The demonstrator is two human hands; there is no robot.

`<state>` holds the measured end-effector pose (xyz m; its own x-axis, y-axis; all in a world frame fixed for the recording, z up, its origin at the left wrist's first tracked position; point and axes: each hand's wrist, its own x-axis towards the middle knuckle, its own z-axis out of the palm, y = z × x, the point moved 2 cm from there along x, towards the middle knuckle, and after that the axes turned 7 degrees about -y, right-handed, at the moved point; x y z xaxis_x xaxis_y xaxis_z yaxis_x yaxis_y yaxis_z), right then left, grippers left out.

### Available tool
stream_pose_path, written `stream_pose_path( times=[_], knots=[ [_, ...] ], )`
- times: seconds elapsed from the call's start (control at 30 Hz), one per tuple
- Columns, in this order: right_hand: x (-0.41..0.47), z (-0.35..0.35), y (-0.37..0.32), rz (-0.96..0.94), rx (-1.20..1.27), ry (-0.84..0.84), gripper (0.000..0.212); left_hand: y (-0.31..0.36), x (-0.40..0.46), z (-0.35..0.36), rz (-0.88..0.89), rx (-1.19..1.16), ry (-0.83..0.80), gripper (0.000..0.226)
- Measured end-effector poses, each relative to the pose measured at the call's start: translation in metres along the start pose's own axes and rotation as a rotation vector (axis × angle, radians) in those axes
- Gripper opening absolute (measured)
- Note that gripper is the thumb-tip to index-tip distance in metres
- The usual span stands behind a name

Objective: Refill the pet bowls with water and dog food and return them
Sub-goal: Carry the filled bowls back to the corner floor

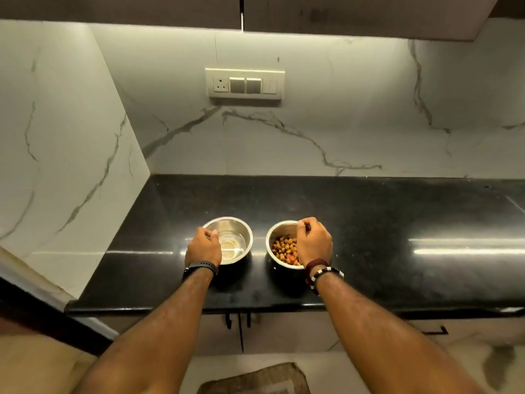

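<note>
2 round stainless-steel bowls stood side by side, a little apart, on the glossy black stone worktop (397,223). The left-hand steel bowl (238,231) held clear water; the right-hand steel bowl (274,237) held brown and orange dog kibble (284,248).

The left hand (203,247) lay over the near-left rim of the water bowl, fingers curled onto the rim in what looked like a pinch. The right hand (312,241) lay over the right side of the food bowl, fingers curled down on its far-right rim, apparently gripping it.

The relation that mattered: each bowl sat directly under its own hand, neither arm crossing, so each hand was nearest its own bowl. Being round, the bowls had no long axis to line up; only keeping the rims level counted. Both seemed already refilled, so I judged the step in hand to be lifting them to carry them back. The water bowl, held by 1 edge only, looked the likelier to tip and spill.

No brand, label or readable writing showed on the bowls, the worktop, or the cream switch-and-socket plate (244,83) on the marble-look wall beyond the hands.
</note>
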<state>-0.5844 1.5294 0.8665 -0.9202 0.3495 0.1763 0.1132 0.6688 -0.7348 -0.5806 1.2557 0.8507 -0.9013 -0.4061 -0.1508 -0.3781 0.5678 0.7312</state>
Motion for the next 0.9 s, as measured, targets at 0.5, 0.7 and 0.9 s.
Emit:
stream_pose_path(
  times=[0.5, 0.7, 0.9],
  knots=[
    [-0.012, 0.013, 0.068, 0.481, -0.016, -0.128, 0.014, -0.039, -0.008, 0.028, -0.397, -0.165, -0.037, 0.05],
    [-0.021, 0.025, 0.087, 0.841, 0.215, -0.267, 0.041, -0.054, -0.002, 0.043, -0.541, -0.333, -0.014, 0.064],
    [-0.017, 0.037, 0.093, 0.711, 0.125, -0.431, 0.046, -0.041, -0.008, 0.046, -0.534, -0.541, -0.049, 0.032]
  ],
)
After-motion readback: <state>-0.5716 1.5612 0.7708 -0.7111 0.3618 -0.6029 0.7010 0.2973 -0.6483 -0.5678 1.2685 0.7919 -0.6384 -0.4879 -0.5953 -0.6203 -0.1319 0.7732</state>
